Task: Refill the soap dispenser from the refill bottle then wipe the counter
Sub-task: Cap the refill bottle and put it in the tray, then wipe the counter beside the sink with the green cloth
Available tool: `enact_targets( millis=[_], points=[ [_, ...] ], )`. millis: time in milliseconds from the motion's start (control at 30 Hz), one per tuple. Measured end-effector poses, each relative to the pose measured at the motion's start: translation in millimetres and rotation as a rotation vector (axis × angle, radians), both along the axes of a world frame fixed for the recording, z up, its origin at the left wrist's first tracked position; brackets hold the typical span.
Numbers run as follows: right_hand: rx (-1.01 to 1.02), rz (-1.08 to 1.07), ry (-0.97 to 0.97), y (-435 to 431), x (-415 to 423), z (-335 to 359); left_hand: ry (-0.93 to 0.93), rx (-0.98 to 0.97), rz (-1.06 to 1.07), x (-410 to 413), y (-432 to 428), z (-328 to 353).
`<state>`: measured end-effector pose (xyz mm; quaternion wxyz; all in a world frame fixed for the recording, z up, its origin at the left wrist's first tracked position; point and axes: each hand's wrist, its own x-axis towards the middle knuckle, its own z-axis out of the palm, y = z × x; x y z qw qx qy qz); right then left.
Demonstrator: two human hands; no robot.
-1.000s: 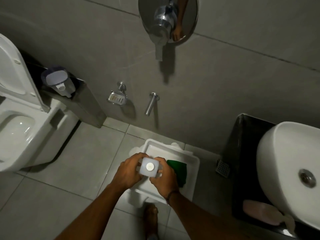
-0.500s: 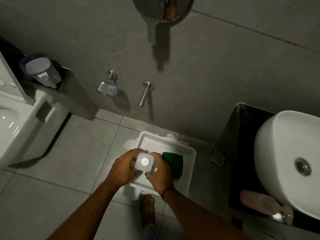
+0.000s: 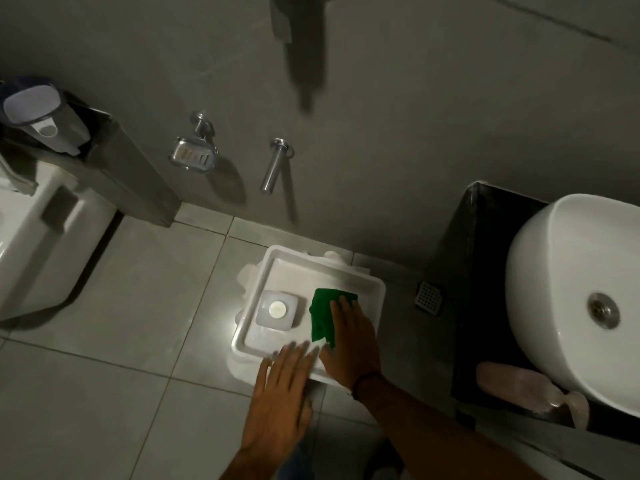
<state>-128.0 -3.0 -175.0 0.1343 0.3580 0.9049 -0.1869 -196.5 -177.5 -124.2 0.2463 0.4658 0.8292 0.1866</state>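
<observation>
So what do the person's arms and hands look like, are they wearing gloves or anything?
No gloves and no sleeves: both forearms are bare as far as the picture shows. The left hand has nothing on it that I can see, no ring or watch. The right hand is bare too, but a thin dark band circles that wrist like a cord bracelet. The light is dim, so finer details can't be made out.

You have the capped translucent refill bottle (image 3: 276,309) upright in the white tray (image 3: 375,289), a crumpled green cloth (image 3: 322,317) just beside it.
</observation>
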Motion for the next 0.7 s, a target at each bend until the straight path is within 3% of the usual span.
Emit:
enact_targets(
  millis=[200,600,700],
  points=[
    [0.036,0.138,-0.049,5,-13,-37,0.071,-0.263,-0.128,7,13,-27],
    [0.177,0.251,-0.143,19,-12,-59,0.116,-0.268,-0.141,17,8,-64],
    [0.129,0.241,-0.101,24,-12,-47,0.144,-0.241,-0.127,19,8,-62]
  ],
)
